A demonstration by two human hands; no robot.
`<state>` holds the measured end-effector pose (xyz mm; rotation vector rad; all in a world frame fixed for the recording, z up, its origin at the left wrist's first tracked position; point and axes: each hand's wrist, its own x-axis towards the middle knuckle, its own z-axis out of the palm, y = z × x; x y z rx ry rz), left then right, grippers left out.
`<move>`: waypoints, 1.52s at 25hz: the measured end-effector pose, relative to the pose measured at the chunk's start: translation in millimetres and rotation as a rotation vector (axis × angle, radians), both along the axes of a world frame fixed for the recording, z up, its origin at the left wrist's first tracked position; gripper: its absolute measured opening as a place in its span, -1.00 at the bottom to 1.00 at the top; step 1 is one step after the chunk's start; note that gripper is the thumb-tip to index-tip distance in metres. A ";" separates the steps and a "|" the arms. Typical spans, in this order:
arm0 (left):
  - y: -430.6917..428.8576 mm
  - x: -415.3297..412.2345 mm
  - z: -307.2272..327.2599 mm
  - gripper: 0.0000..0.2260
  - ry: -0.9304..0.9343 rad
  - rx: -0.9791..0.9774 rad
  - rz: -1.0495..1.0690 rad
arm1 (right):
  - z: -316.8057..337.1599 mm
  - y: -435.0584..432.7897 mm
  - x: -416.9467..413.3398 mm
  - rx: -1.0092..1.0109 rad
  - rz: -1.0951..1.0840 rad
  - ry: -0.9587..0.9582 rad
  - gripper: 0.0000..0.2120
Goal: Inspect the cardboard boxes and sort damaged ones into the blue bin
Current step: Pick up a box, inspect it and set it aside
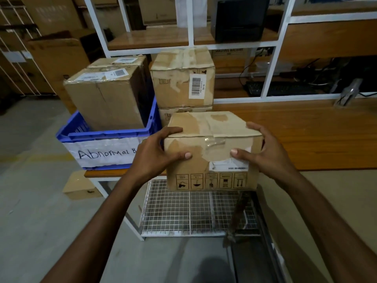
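I hold a small cardboard box (212, 152) in the air in front of the table's front edge, with torn paper and wrinkled tape on its top and front. My left hand (157, 154) grips its left side and my right hand (263, 152) grips its right side. Left of it on the table stands the blue bin (106, 135) with a white label reading "Abnormal B…". Two cardboard boxes (106, 97) sit inside the bin. Behind the held box a stack of two boxes (181, 78) stands on the table, the top one with a barcode sticker.
The wooden table (306, 135) runs to the right. A white-framed shelf (191, 23) rises behind it with a black device (239, 17) and a keyboard (281, 88). A wire mesh rack (195, 211) sits under the table. A small box (81, 186) lies on the floor at left.
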<state>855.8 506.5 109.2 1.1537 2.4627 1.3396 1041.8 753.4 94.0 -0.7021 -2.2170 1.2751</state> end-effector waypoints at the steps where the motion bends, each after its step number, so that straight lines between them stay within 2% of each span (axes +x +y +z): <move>1: -0.7 0.6 2.0 -0.31 0.013 0.013 -0.003 | 4.6 -0.5 -0.9 0.027 -0.018 0.009 -0.11; 6: 13.5 9.3 14.2 -0.16 -0.086 0.259 0.086 | 22.8 1.6 -1.8 -0.024 -0.124 0.159 -0.05; 8: 19.7 11.6 21.7 -0.07 -0.209 0.373 0.086 | 31.7 7.8 -2.6 -0.031 -0.075 0.171 -0.03; 10: 23.8 13.5 22.7 -0.10 -0.250 0.416 0.044 | 37.7 8.0 -5.6 -0.017 0.008 0.129 0.12; 12: 27.7 13.4 21.4 -0.12 -0.222 0.410 0.018 | 36.4 7.7 -10.4 -0.007 0.014 0.104 0.20; 15: 34.5 6.7 17.7 -0.14 -0.183 0.406 0.002 | 31.0 10.5 -14.4 -0.012 -0.033 0.140 0.07; 18: 35.4 0.0 13.7 0.06 -0.217 0.314 -0.063 | 22.2 8.3 -12.4 -0.099 -0.012 0.147 -0.04; 19: 32.9 -1.3 12.5 0.16 -0.248 0.275 -0.123 | 21.7 7.1 -9.3 -0.103 0.032 0.132 0.01; 21: 23.5 -6.7 10.9 0.31 -0.273 0.188 -0.223 | 25.2 7.6 -3.4 -0.067 0.173 0.049 0.25; 23: 13.3 -9.1 11.9 0.39 -0.255 0.080 -0.294 | 35.6 10.0 -0.1 0.001 0.272 -0.055 0.48; 27: 8.4 -3.5 9.6 0.41 -0.173 0.003 -0.319 | 47.5 13.3 0.1 0.101 0.252 -0.095 0.55; 30: 8.3 1.0 17.9 0.30 -0.065 0.083 -0.280 | 53.2 19.8 6.6 0.075 0.308 -0.066 0.54; 33: 6.7 -5.3 23.3 -0.01 -0.031 0.212 -0.219 | 62.8 17.6 2.5 0.135 0.285 -0.057 0.46; 36: 5.4 -18.4 18.6 -0.41 -0.071 0.291 -0.160 | 60.7 15.0 5.1 0.077 0.248 0.011 0.24; 38: 2.3 -34.4 15.6 -0.59 -0.122 0.331 -0.123 | 57.0 14.8 -0.4 0.045 0.211 0.038 0.02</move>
